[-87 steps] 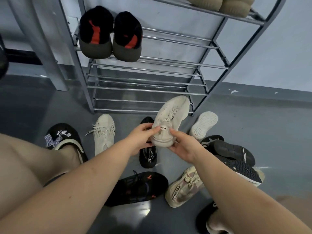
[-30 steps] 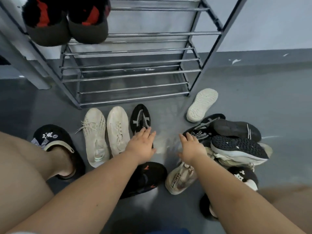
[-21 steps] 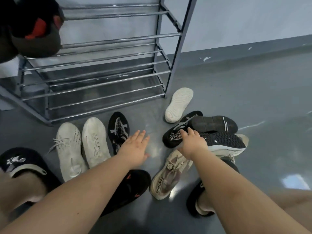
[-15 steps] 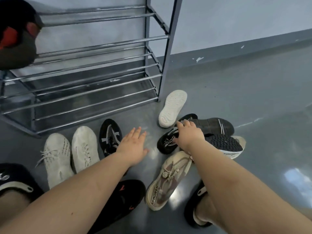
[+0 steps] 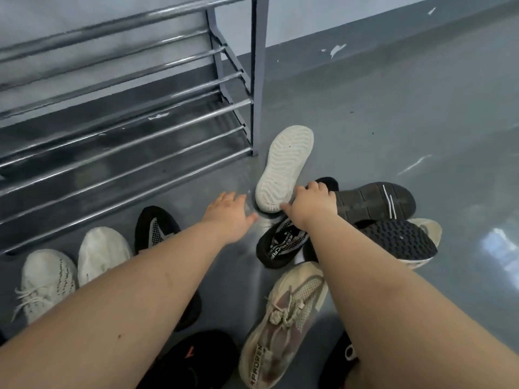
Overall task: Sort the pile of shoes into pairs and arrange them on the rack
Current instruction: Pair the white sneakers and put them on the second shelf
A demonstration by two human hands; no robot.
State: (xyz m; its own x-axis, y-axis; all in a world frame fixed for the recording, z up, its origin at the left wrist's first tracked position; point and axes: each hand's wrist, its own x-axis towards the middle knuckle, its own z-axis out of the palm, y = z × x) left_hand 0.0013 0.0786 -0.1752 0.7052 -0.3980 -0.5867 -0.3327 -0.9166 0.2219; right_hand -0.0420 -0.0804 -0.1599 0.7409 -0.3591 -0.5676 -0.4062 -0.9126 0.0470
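Note:
The grey metal shoe rack (image 5: 254, 80) stands at the upper left, its low bar shelves bare. A cream shoe (image 5: 286, 167) lies sole up by the rack's right leg. My right hand (image 5: 311, 203) rests at its heel, thumb touching the sole and fingers spread over a black slip-on (image 5: 283, 242). My left hand (image 5: 230, 217) hovers open over the floor just left of that heel. A pair of cream knit sneakers (image 5: 47, 279) sits side by side at the lower left, with a black knit shoe (image 5: 156, 228) beside them.
Two dark shoes lie sole up at the right, one smooth (image 5: 373, 200) and one studded (image 5: 398, 240). A beige sneaker marked PAOREN (image 5: 283, 318) lies below my right arm. At the bottom edge sits a black shoe with an orange mark (image 5: 193, 357). Grey floor and wall lie beyond.
The cream sneaker I held now sits on the floor beside its match. My view swung right, and both hands reached forward to the overturned cream shoe, the right one touching its heel.

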